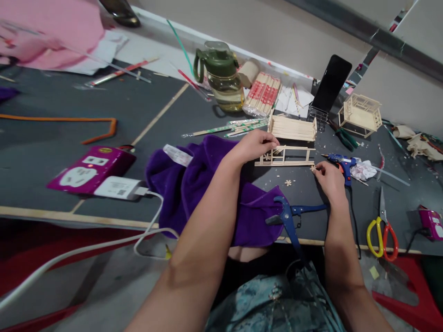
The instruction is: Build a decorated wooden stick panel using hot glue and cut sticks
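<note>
One star (pixel 266 157) is in the stick frame (pixel 294 163) the left hand (pixel 258 145) holds, the right hand (pixel 330 179) pinches another star (pixel 312 169), and a third star (pixel 288 183) lies loose.

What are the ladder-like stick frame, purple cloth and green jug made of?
Pale ladder-like stick frame: probably matte wood, given its straw tone. Bunched purple cloth: dull, likely plush fabric; folds softly. Green-lidded jug: glossy clear plastic or glass; liquid shows through.

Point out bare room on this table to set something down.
Bare tabletop shows between the orange strip and green-wrapped sticks; a smaller patch separates the scissors from the far-right socket box. Crowded around the left hand and right hand: stick frame, glue gun, blue cutter.
</note>
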`<state>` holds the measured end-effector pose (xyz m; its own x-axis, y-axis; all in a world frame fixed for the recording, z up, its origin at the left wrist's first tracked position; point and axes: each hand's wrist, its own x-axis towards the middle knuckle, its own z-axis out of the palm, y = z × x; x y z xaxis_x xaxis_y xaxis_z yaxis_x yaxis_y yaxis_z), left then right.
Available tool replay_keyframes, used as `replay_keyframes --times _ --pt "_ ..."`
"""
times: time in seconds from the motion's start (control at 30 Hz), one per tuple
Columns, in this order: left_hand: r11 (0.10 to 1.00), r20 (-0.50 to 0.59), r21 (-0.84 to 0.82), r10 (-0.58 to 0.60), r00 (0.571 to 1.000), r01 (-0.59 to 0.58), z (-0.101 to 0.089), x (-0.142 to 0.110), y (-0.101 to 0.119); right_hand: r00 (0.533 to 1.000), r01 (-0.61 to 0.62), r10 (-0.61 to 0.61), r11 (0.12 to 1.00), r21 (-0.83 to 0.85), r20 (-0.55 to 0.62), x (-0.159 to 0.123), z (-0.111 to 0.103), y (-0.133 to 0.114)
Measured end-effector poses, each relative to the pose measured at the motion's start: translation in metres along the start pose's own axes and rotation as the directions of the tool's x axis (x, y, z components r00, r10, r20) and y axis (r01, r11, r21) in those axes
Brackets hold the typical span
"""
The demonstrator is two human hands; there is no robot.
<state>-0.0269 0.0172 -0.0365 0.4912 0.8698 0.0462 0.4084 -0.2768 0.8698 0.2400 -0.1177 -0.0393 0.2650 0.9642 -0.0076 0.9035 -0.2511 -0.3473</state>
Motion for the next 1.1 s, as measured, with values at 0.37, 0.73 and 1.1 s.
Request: replay_keyframes --times 0.37,0.73,1.1 --pt "0.988 0.063 -0.129 -0.075 0.995 0.082 0.002 -0.003 0.003 0.971 0.238 -0.218 0.867 0.439 -0.096 -0.010 -0.005 -0.016" --pt "0.925 0.177 -0.329 -0.137 0.975 0.189 0.006 -0.003 0.008 0.855 0.517 -0.501 0.842 0.153 -0.134 0.012 0.019 -0.076" --pt "0.941 0.165 -0.309 -0.087 0.982 0.136 0.005 -0.004 0.010 0.845 0.531 -0.527 0.847 0.030 -0.092 0.022 0.031 -0.076"
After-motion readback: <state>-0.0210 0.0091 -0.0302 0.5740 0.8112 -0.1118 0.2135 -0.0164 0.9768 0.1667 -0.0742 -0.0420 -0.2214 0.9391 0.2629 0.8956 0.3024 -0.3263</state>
